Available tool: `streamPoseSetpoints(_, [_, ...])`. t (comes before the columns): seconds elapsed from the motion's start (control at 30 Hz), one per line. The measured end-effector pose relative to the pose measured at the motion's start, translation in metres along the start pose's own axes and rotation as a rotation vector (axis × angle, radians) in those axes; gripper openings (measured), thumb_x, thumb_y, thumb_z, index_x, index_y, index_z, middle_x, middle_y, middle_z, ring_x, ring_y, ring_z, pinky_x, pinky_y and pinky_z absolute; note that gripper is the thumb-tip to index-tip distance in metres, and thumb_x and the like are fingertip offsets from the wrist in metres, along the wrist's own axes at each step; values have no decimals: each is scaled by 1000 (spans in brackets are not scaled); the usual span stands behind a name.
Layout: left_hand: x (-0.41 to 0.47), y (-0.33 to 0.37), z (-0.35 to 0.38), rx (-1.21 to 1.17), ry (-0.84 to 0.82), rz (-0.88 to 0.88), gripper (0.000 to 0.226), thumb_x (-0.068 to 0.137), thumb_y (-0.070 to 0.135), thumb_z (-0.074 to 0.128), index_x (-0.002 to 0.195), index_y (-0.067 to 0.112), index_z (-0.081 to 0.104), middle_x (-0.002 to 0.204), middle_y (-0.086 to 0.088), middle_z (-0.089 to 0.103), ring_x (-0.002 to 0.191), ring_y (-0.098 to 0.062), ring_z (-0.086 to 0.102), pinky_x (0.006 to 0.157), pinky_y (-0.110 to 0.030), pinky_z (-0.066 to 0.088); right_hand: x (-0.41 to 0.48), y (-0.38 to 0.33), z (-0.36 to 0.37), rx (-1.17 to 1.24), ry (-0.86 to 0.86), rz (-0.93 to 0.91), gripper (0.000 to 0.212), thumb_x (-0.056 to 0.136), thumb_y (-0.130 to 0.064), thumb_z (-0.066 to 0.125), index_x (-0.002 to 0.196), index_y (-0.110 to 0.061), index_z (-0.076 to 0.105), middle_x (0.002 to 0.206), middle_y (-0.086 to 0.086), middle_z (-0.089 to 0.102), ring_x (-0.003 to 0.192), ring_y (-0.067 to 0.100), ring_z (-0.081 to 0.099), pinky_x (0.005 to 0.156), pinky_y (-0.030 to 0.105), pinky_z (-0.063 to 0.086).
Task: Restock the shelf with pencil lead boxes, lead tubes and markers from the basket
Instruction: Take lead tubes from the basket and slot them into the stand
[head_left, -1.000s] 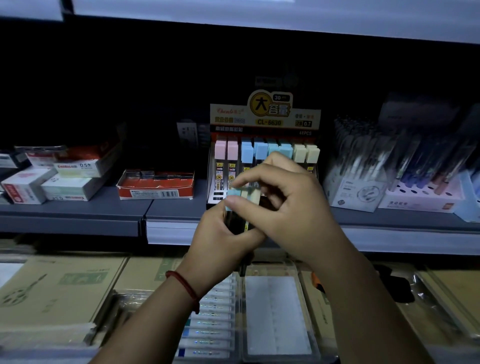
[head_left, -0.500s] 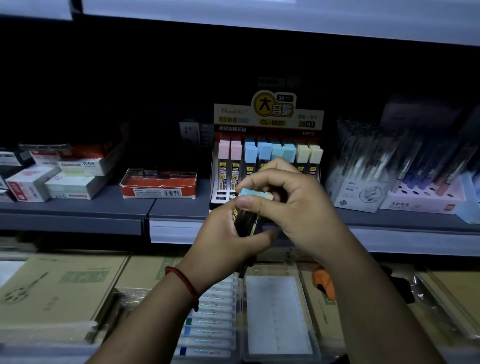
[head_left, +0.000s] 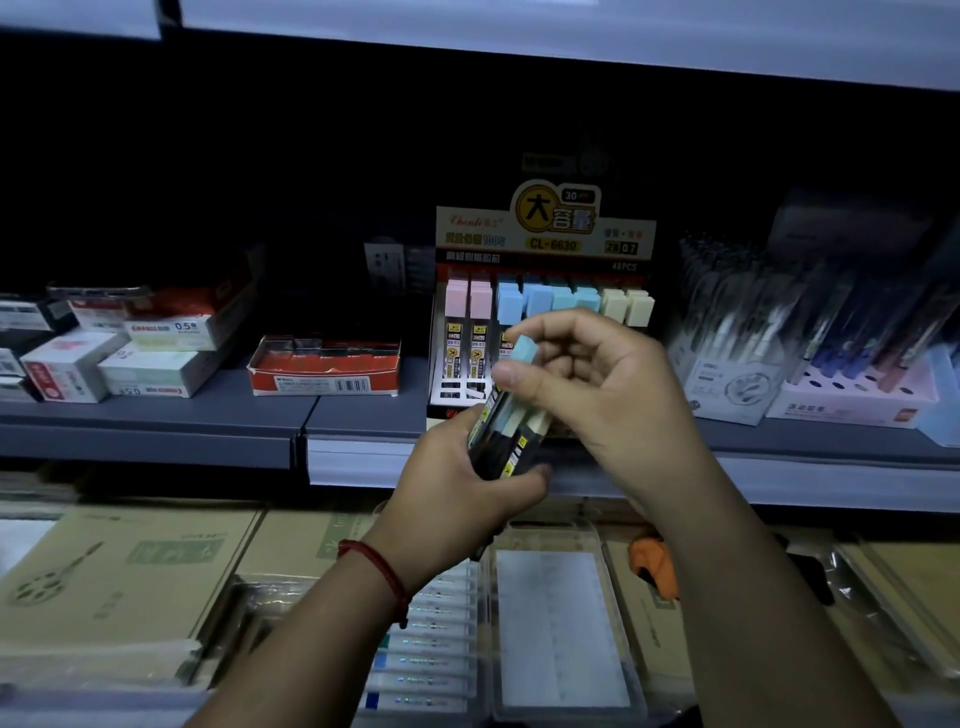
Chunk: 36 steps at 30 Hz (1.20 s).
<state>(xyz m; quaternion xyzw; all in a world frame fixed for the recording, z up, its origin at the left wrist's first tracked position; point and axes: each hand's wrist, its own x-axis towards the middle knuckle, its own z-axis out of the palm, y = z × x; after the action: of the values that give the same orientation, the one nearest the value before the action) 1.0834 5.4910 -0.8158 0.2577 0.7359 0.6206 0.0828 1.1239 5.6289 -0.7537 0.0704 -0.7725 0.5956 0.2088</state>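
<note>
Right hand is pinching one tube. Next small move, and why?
Probably lift the blue-capped dark lead tube clear and carry it to the blue-capped row in the cardboard display box: the right hand pinches its cap, and the left hand grips the other tubes.

Up on the display header (head_left: 545, 234): "大容量", "CL-6630", "2B 0.7", "48PCS", "30". Over left, "0.5" printed on a pencil lead box (head_left: 171, 330).

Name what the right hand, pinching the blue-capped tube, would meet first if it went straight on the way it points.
Likely the display box. The right hand and its blue-capped tube point toward its pastel-capped tubes, with nothing visible between. Depth is unclear.
</note>
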Motion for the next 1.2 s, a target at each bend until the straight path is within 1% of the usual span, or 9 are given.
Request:
streamPoseSetpoints(0.1, [0,-1,1,51,26,16,23,81,19,81,95,20,63,66,-11,66,46,-17,56,42,-32,47,0,2,0,-64,7,46,19,78,-18,85,94,-17,75,66,-6,63,60,11,48,57,27,50])
streamPoseSetpoints(0.2, [0,1,0,10,21,-3,25,81,17,81,95,18,60,61,-13,60,44,-25,54,40,-35,47,-1,0,-1,11,57,22,9,81,-13,82,89,-12,77,71,10,67,62,16,56,61,25,52])
streamPoseSetpoints(0.27, [0,1,-1,-32,19,-23,26,82,16,81,98,18,60,58,-7,56,44,-24,51,40,-35,45,0,-2,-6,74,129,-4,7,83,-10,78,90,-7,76,70,0,71,64,7,63,62,20,51])
streamPoseSetpoints(0.33, [-1,-1,0,-50,21,-33,25,84,14,79,101,19,61,56,-2,57,44,-23,49,41,-32,45,1,-3,-12,68,193,-32,6,87,-12,75,90,-7,75,66,-9,67,61,2,59,59,18,47])
streamPoseSetpoints(0.5, [1,-7,2,-63,51,-32,17,82,5,69,95,14,62,56,-5,52,48,-23,44,44,-38,43,1,2,-18,195,236,2,11,95,-11,67,103,-8,74,72,6,69,68,21,62,62,31,51])
streamPoseSetpoints(0.73, [1,-11,2,-22,62,15,13,84,1,68,94,8,62,58,-4,52,50,-20,43,49,-35,43,4,3,-34,290,317,-38,11,103,-13,54,107,-6,62,78,1,68,73,25,70,59,28,52])
streamPoseSetpoints(0.9, [0,-10,2,-27,55,12,13,86,3,69,96,8,63,63,-7,56,53,-21,47,50,-37,46,4,9,-51,118,508,-133,13,107,-16,45,112,-15,58,77,-1,61,66,17,63,56,27,51])
streamPoseSetpoints(1.03, [-1,-6,3,-43,45,-2,14,87,5,69,98,10,63,61,-5,58,51,-24,49,48,-37,48,4,18,-49,-42,460,-132,16,107,-16,45,108,-25,57,76,-4,62,67,22,63,61,34,56])
streamPoseSetpoints(1.2, [-2,-4,4,-39,43,-14,14,88,6,69,99,12,63,62,-6,59,51,-27,50,47,-39,49,5,28,-46,-186,379,-142,12,108,-19,44,109,-21,56,78,5,62,72,25,66,70,49,58])
